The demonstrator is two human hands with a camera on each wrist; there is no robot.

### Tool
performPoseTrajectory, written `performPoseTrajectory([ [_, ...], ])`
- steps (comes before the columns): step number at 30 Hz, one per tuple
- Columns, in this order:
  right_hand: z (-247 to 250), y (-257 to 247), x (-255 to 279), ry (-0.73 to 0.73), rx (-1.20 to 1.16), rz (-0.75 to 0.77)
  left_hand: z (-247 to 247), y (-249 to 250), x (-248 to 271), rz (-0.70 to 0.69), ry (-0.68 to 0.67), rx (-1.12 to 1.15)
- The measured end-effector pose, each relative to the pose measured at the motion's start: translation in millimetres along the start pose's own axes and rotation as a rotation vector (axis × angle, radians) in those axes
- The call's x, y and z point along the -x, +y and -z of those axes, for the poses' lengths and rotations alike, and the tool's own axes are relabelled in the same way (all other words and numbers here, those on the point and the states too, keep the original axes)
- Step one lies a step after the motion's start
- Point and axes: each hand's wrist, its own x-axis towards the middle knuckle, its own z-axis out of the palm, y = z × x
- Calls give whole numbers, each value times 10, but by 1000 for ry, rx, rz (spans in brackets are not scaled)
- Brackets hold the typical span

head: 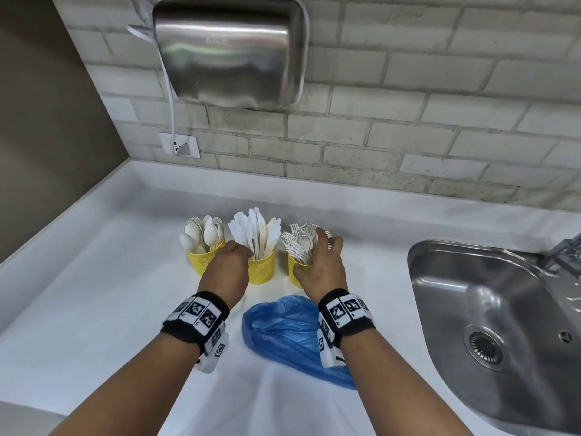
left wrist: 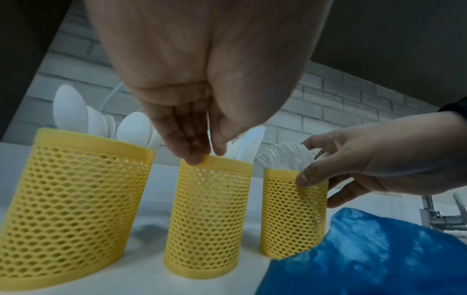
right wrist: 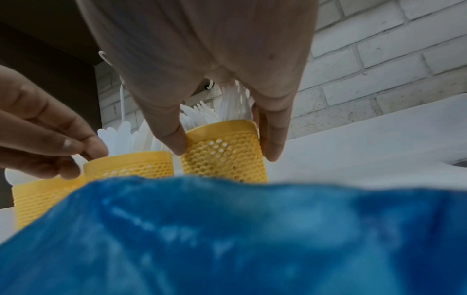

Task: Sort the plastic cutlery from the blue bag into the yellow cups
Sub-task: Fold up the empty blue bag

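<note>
From the head view the sorting looks nearly finished: spoons [head: 202,232], knives [head: 256,232] and forks [head: 300,242] fill three yellow cups [head: 261,269] on the worktop [head: 94,294], with the blue bag [head: 283,335] lying slack just before them. The left wrist view shows what that hides: the left hand [left wrist: 192,139] pinches the middle cup's rim. The right wrist view shows the right hand [right wrist: 220,99] gripping the fork cup [right wrist: 223,153] between thumb and fingers, so next probably just squaring up the cups.

Counter: I see a white worktop [head: 94,294] running back to a brick wall, with a steel sink [head: 490,313] set in its right side.
Cups: three yellow mesh cups stand in a row on it, left [head: 201,261], middle [head: 262,269], right [head: 295,273].
Bag: a crumpled blue bag [head: 283,335] lies on it just in front of the cups.
</note>
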Motion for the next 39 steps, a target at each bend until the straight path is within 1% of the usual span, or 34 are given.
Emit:
performPoseTrajectory([
  [3, 7, 25, 42, -26, -20, 18, 73, 58, 166, 46, 118, 55],
  [4, 17, 37, 82, -14, -22, 29, 85, 75, 229, 57, 131, 67],
  [5, 27, 48, 134, 6, -19, 38, 99, 96, 295, 78, 106, 77],
  [6, 37, 54, 196, 38, -15, 45, 100, 107, 355, 112, 43, 81],
  [8, 60, 57, 320, 141, -15, 60, 64, 106, 443, 195, -162, 44],
  [10, 90, 30, 436, 245, -27, 78, -16, 81, 490, 232, -376, -74],
  [11, 102, 6, 494, 282, -42, 94, -64, 70, 503, 234, -458, -131],
  [13, 108, -48, 617, 339, -85, 173, -147, 61, 527, 238, -562, -184],
  [15, 109, -92, 743, 346, -137, 285, -191, 79, 560, 235, -615, -196],
  [17, 112, -108, 838, 261, -164, 374, -197, 131, 579, 227, -623, -179],
  [19, 100, -108, 915, 124, -150, 414, -161, 208, 563, 206, -595, -103],
  [21, 80, -94, 978, 30, -127, 420, -97, 320, 512, 178, -536, 25],
  [24, 91, -84, 1044, -50, -110, 393, 31, 561, 436, 135, -456, 230],
  [26, 123, -88, 1035, -64, -45, 358, 123, 719, 408, 108, -425, 330],
  [30, 205, 15, 939, -82, 27, 162, 230, 855, 433, 115, -380, 528],
  [32, 275, 125, 879, -23, 41, 163, 281, 852, 438, 122, -360, 610],
  [34, 367, 242, 819, 33, 37, 163, 353, 832, 426, 116, -397, 682],
  [36, 483, 358, 758, 56, 36, 121, 415, 788, 407, 142, -431, 742],
  [37, 547, 401, 735, 64, 51, 98, 426, 754, 390, 165, -438, 752],
  [39, 635, 440, 706, 81, 150, 99, 442, 714, 354, 183, -445, 693],
])
